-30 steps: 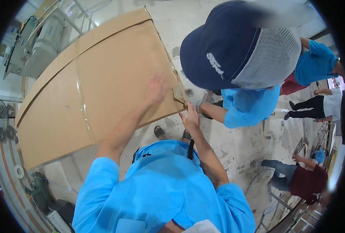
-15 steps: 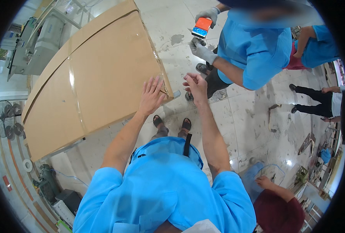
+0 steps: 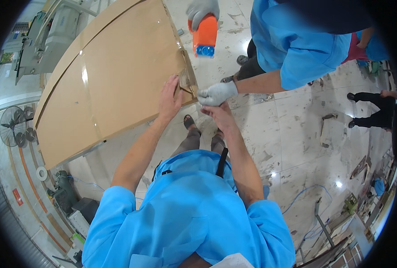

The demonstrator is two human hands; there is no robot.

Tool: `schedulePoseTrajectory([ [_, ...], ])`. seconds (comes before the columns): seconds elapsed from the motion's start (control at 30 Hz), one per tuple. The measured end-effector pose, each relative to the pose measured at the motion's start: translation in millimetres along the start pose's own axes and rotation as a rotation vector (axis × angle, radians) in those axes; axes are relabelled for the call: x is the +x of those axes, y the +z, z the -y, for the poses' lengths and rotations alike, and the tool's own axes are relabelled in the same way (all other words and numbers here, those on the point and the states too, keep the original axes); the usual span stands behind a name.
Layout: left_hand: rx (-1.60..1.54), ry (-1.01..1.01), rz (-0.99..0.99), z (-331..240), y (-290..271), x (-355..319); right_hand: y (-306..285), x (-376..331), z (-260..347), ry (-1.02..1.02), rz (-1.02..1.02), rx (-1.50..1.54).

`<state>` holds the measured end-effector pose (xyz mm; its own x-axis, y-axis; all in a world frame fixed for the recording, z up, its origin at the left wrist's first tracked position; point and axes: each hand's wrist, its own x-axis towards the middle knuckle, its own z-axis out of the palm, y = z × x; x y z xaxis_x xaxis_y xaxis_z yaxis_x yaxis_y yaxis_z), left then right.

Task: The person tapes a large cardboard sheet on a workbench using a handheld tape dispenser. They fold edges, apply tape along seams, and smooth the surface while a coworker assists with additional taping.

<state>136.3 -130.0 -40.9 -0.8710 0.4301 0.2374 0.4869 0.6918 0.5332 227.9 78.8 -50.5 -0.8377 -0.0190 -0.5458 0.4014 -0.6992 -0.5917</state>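
A large flat cardboard package [image 3: 122,76], curved along its far left side, lies ahead and to the left. On its near right corner rests my left hand [image 3: 168,100], fingers stretched out beside a loose, torn cardboard flap [image 3: 186,75]. Just off that corner is my right hand [image 3: 221,117], its fingers drawn together; what they pinch, if anything, cannot be made out. A co-worker's grey-gloved hand [image 3: 218,93] meets my right fingertips and partly covers them. The co-worker's other gloved hand [image 3: 201,11] holds an orange and blue tape dispenser [image 3: 205,38] over the package's right edge.
The co-worker in a blue shirt [image 3: 297,49] stands close at the right front. Another person in dark trousers [image 3: 373,107] is farther right. A black fan [image 3: 14,126] and grey machinery [image 3: 51,40] stand at the left. Scraps and a blue cable [image 3: 308,187] lie on the stained tile floor.
The co-worker's tape dispenser has moved left over the package edge, and the other gloved hand has come down to my right hand. My left fingers have shifted to the corner flap.
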Motion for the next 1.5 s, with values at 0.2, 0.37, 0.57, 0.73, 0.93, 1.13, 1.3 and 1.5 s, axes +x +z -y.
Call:
schedulePoseTrajectory([
  [0.2, -0.576, -0.713, -0.134, -37, 8, -29, -28, -35, -52, 0.075, 0.048, -0.082],
  [0.37, -0.369, -0.606, -0.018, -50, 21, -36, -35, -36, -79, -0.051, -0.088, -0.349],
  [0.57, 0.109, -0.165, 0.019, -53, 5, -26, -35, -24, -74, -0.09, -0.098, -0.698],
  [0.73, 0.274, 0.26, 0.258, -46, 7, -25, -21, -2, -71, -0.165, -0.021, -0.785],
  [0.93, 0.355, 0.188, 0.358, -31, 18, -37, 13, 19, -70, -0.03, -0.143, -0.255],
  [1.13, 0.285, 0.24, 0.206, -33, 18, -41, 25, 44, -76, -0.038, -0.099, -0.085],
  [1.3, 0.121, 0.296, 0.107, -31, 21, -43, 18, 69, -96, -0.171, -0.119, -0.317],
  [1.5, 0.31, 0.263, 0.286, -28, 16, -45, 40, 95, -79, -0.293, -0.388, -0.828],
])
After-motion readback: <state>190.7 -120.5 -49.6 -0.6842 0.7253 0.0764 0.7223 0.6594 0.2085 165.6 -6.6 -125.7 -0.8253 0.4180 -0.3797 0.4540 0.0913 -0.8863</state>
